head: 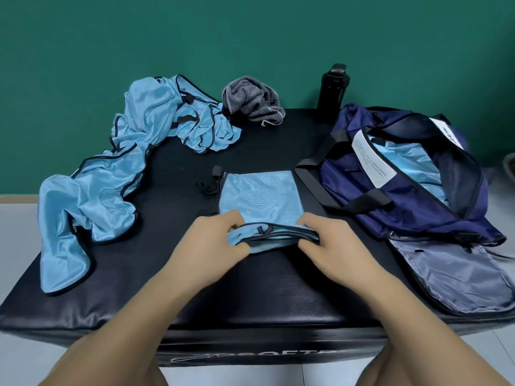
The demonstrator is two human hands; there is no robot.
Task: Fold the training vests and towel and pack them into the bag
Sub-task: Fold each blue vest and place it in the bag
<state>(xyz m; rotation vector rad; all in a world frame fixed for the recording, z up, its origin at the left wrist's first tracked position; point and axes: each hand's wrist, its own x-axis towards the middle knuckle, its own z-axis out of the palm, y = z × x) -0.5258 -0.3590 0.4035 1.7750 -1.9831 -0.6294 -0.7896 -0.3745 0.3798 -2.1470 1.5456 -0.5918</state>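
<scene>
Your left hand [211, 243] and right hand [328, 243] both curl their fingers around the folded vest's [259, 196] near edge, mid-mat [250, 296], bag [404, 185] at the right edge.

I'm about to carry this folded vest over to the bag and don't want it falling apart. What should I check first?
1. Grip: left hand and right hand both pinch the near edge of the folded vest: ok.
2. Fold tidy: the near edge is bunched and a black strap pokes out at the far left corner: not ok.
3. Bag open: the main zip gapes wide: ok.
4. Room inside: blue fabric already lies in it, and the depth left is hidden: cannot tell.
5. Rest of the load: the unfolded vests and the towel lie crumpled: not ok.
</scene>
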